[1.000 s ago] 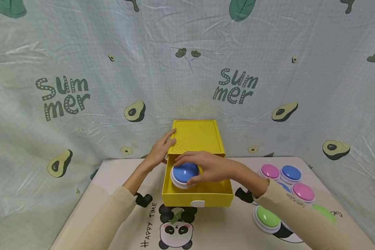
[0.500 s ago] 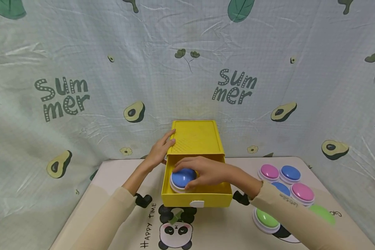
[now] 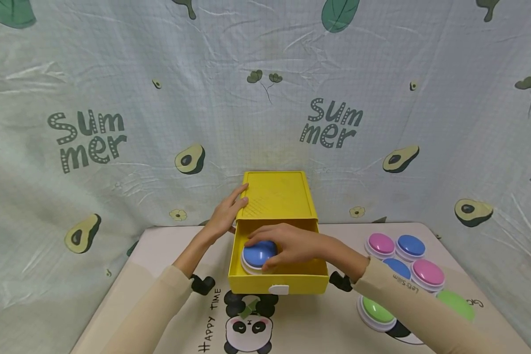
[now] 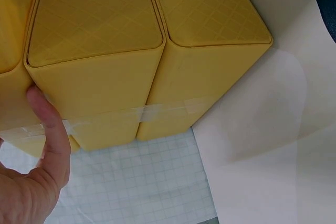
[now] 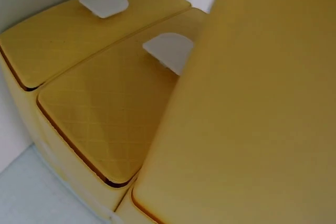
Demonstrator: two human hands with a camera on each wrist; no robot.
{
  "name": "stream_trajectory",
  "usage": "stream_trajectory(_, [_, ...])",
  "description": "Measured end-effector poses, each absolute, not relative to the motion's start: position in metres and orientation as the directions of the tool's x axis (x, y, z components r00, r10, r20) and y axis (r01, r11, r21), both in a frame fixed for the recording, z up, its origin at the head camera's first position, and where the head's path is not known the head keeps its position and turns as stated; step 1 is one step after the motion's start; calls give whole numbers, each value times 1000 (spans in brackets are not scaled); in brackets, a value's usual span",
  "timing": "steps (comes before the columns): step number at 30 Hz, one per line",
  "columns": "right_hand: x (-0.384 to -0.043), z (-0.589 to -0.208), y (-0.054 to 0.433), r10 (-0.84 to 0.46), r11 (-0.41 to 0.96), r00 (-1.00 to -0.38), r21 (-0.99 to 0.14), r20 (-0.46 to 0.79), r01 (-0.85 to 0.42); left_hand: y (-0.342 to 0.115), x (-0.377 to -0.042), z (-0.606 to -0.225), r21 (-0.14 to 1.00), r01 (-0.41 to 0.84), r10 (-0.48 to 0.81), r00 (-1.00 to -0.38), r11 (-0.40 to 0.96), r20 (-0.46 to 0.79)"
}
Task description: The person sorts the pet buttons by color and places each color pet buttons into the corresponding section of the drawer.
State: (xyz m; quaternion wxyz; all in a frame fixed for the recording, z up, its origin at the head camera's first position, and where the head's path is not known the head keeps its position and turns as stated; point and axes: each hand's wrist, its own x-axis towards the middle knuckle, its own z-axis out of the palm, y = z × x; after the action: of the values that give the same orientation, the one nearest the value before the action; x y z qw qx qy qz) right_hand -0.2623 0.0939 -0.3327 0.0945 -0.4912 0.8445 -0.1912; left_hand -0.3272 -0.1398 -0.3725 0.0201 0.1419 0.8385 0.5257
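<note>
A yellow drawer unit (image 3: 276, 194) stands near the back of the table with its top drawer (image 3: 254, 284) pulled out. In the drawer's left part sits a white-based push button with a blue dome (image 3: 258, 253). My right hand (image 3: 294, 243) holds this button from above, fingers over the dome and thumb at its near side. Against the unit's upper left edge rests my left hand (image 3: 224, 215), its fingers extended; the left wrist view has one digit (image 4: 50, 124) touching the yellow side. The right wrist view shows neither the right hand nor the button.
On the right of the table lie several more push buttons: pink (image 3: 381, 243), blue (image 3: 411, 245) and green (image 3: 378, 310), some partly behind the right sleeve (image 3: 407, 295). White tabs (image 5: 107, 4) project from the closed lower drawers. A printed curtain (image 3: 265, 123) hangs behind the table.
My right hand has lowered the blue push button slightly toward the drawer's front, then nearly stopped. My left hand has stayed against the unit.
</note>
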Motion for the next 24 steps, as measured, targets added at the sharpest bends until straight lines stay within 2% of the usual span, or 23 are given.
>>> stream_trajectory(10, [-261, -331, 93, -874, 435, -485, -412, 20, -801, -139, -326, -371, 887, 218, 262, -958, 407, 116])
stream_trajectory(16, [-259, -327, 96, -864, 447, -502, -411, 32, -795, -140, -327, -371, 887, 218, 259, -959, 408, 117])
stream_trajectory(20, [-257, -316, 110, -854, 414, -507, -436, 119, -799, -139, -328, -372, 885, 218, 260, -959, 412, 115])
stream_trajectory(24, [-257, -302, 136, -800, 413, -554, -459, 229, -787, -139, -328, -372, 888, 213, 257, -960, 407, 113])
